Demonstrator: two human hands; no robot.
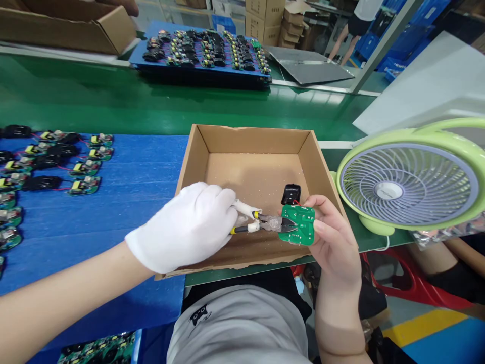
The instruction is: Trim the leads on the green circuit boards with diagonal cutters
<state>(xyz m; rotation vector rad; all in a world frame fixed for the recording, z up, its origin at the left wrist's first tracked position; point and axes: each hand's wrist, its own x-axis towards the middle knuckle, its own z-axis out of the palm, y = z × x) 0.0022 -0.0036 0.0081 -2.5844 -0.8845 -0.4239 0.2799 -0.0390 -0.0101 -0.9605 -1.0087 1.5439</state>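
Observation:
My left hand (193, 225), in a white glove, is wrapped round the handles of a pair of pliers (271, 223) with yellow-and-black grips partly bound in white wrapping. The plier jaws lie over the face of a green circuit board (305, 225). Bare and closed on the board's right edge, my right hand (335, 235) holds it between thumb and fingers. A black plastic part (291, 194) hangs at the board's upper edge, with a red wire between them. Both hands are above an open cardboard box (250, 139) with tiny light specks on its floor.
To the right stands a green fan (407, 184). Rows of circuit boards with black cables (45, 162) lie on the blue mat (144, 202) at left. Across the green bench, a blue tray (146, 30) carries more assemblies. Another person (358, 25) stands far back.

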